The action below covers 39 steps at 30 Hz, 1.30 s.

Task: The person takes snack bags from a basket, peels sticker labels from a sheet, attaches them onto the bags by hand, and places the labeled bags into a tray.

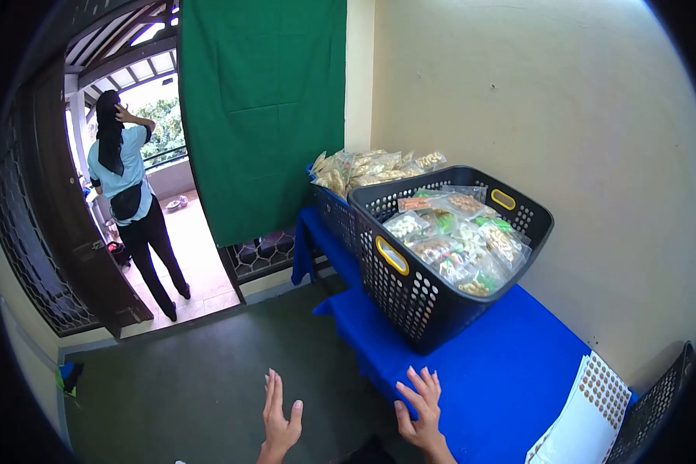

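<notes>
My left hand [281, 417] is raised over the floor, fingers stretched upward and thumb apart, holding nothing. To its right, my right hand [421, 410] is also open and bare, its fingers spread beside the edge of the blue cloth-covered table [483, 379]. Beyond it on the table stands a black plastic laundry basket [410, 298] with yellow-rimmed handles. Clear packets of assorted snacks [464, 240] fill the basket. Neither hand touches the basket or packets.
Behind it, a dark blue basket [334, 213] holds more snack packets [371, 166]. Sticker sheets [588, 417] lie at the table's right, near another black basket [657, 402]. A green curtain [267, 108] hangs beside the open doorway, where a person [127, 193] stands facing away.
</notes>
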Each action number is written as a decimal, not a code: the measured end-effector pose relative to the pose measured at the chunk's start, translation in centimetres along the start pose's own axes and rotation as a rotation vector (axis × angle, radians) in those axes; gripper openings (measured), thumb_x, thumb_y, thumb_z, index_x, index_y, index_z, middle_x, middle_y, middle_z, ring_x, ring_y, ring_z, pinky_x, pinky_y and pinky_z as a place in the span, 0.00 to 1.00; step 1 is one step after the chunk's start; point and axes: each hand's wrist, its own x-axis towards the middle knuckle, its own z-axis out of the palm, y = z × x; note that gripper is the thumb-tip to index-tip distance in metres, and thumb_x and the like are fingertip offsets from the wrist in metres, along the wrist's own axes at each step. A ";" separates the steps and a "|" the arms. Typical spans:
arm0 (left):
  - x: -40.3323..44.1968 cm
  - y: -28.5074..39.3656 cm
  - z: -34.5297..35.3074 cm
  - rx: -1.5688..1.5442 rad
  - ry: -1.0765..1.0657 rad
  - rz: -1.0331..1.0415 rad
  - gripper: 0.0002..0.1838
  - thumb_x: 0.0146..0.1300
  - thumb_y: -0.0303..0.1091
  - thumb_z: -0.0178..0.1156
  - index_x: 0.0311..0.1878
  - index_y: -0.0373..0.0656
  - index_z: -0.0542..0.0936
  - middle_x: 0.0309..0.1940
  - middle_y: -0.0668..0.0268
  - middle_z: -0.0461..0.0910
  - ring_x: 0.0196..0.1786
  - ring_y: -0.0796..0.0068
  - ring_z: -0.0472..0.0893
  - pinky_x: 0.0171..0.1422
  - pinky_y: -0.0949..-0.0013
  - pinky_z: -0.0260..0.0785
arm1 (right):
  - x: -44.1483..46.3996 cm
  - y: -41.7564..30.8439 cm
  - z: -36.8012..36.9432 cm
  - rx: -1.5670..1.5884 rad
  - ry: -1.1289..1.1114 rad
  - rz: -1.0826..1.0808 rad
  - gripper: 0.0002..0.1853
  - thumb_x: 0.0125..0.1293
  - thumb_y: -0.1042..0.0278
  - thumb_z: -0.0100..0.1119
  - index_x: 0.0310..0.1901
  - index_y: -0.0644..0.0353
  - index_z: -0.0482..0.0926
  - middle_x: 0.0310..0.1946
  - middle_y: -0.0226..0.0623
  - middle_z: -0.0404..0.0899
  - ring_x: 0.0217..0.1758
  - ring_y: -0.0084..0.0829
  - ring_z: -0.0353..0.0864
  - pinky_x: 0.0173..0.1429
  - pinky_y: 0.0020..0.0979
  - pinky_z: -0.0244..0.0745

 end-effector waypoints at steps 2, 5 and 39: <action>1.9 -0.9 0.3 0.023 0.038 0.015 0.31 0.53 0.33 0.53 0.59 0.30 0.56 0.61 0.45 0.52 0.64 0.49 0.51 0.65 0.58 0.45 | 2.5 0.9 -0.1 -0.061 0.069 -0.048 0.16 0.48 0.75 0.55 0.41 0.56 0.75 0.52 0.44 0.68 0.61 0.44 0.57 0.64 0.47 0.43; 5.4 -1.1 0.9 0.015 0.062 0.016 0.33 0.51 0.34 0.55 0.58 0.30 0.57 0.60 0.45 0.52 0.64 0.49 0.52 0.64 0.58 0.47 | 6.5 3.3 -1.5 -0.167 0.201 -0.101 0.16 0.46 0.74 0.58 0.40 0.54 0.76 0.51 0.38 0.68 0.60 0.41 0.58 0.63 0.45 0.44; 37.4 3.6 15.7 -0.169 -0.525 1.117 0.18 0.43 0.51 0.62 0.36 0.54 0.80 0.25 0.77 0.76 0.26 0.82 0.74 0.35 0.76 0.57 | 16.0 7.5 -1.8 -0.543 0.550 0.189 0.13 0.49 0.60 0.49 0.14 0.56 0.74 0.09 0.27 0.68 0.16 0.24 0.63 0.41 0.33 0.54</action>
